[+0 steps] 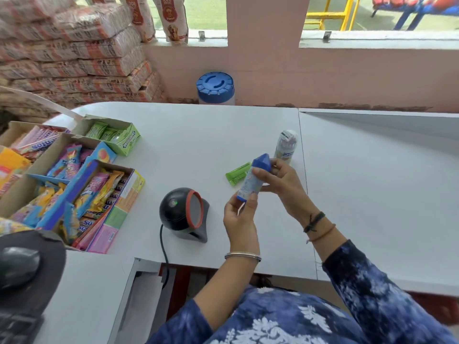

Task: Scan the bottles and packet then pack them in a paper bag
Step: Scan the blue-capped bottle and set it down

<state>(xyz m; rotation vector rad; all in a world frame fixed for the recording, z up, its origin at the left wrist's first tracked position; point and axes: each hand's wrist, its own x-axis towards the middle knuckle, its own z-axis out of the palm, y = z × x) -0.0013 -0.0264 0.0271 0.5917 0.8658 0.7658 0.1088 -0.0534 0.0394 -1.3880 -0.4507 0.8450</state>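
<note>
I hold a small bottle with a blue cap (252,178) in both hands above the white counter (198,145). My left hand (240,219) grips its base from below, and my right hand (280,181) holds its upper part near the cap. The black scanner with a red ring (185,213) stands just left of my hands, its window turned toward the bottle. A green packet (236,175) lies flat on the counter behind the bottle. A second, clear bottle (286,146) stands upright further back. No paper bag is in view.
Open boxes of candy and gum (74,175) fill the counter's left side. A blue-lidded jar (215,88) stands beyond the far edge. Stacked sacks (74,50) are piled at back left. The scanner's cable (164,249) runs down toward me. A black mouse (18,265) sits at lower left.
</note>
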